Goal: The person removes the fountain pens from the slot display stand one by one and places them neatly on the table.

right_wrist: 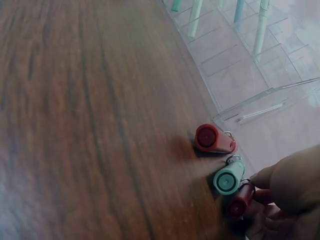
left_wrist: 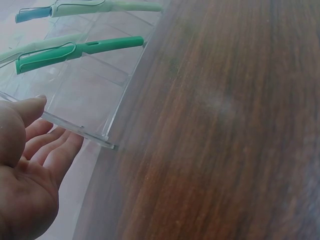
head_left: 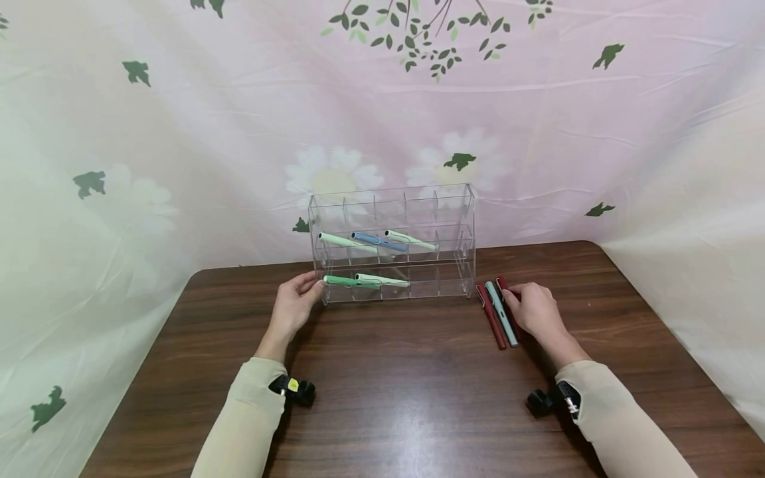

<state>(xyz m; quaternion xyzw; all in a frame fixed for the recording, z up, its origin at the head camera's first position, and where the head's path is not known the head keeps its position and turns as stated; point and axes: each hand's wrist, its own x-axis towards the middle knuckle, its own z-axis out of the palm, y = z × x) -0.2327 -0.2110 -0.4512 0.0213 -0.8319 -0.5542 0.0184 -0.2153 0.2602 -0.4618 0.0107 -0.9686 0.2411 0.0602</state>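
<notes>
A clear acrylic pen rack [head_left: 423, 289] stands at the back of the table. My left hand [head_left: 293, 302] grips its left side panel, thumb on one face and fingers on the other. Beside it in the lower tier lie a green pen [head_left: 343, 281] and a pale green pen [head_left: 385, 281]. To the right of the rack, my right hand [head_left: 534, 309] pinches a dark red pen [right_wrist: 241, 200] between thumb and fingers. This pen lies alongside a light teal pen [head_left: 501, 313] and another red pen [head_left: 490, 317], and the hand partly hides it.
In the rack's middle tier rest a blue pen [head_left: 380, 241] and two pale green pens, one at the left [head_left: 343, 241] and one at the right [head_left: 412, 239]. A patterned cloth [head_left: 382, 119] hangs behind the brown wooden table [head_left: 406, 385].
</notes>
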